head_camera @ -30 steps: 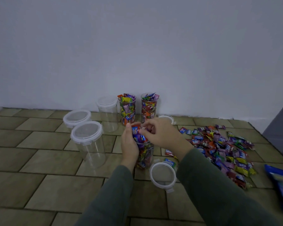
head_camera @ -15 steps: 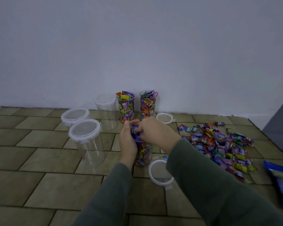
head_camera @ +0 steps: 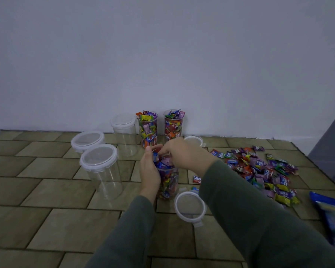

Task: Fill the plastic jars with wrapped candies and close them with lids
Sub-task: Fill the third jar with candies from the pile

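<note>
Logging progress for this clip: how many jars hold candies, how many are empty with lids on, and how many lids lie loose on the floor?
Jars holding candies, no lid: 3 (back left, back right, the one in the hands)
Empty jars with lids on: 3 ()
Loose lids on the floor: 2 ()
Total: 8
</note>
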